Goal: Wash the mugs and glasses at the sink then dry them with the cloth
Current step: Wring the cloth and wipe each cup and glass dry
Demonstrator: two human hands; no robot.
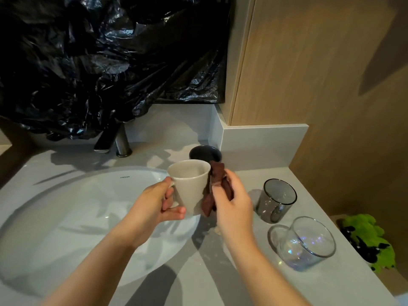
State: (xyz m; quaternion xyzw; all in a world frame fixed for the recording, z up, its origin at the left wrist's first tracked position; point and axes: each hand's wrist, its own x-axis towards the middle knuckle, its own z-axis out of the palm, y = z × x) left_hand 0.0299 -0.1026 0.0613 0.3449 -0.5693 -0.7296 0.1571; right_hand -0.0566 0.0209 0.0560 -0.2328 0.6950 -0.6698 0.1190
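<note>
My left hand [159,202] grips the handle of a beige mug [192,184], held upright over the right edge of the white sink [66,217]. My right hand [231,199] holds a dark brown cloth [217,184] against the mug's right side. Behind them a dark blue mug [205,153] stands on the counter. To the right stand a smoky grey glass [277,199] and a clear iridescent glass [309,241].
The grey counter [242,279] surrounds the sink. A metal tap [117,140] stands behind the basin under black plastic sheeting [106,58]. A wooden panel [309,62] walls the right side. A green fuzzy object [371,239] lies past the counter's right edge.
</note>
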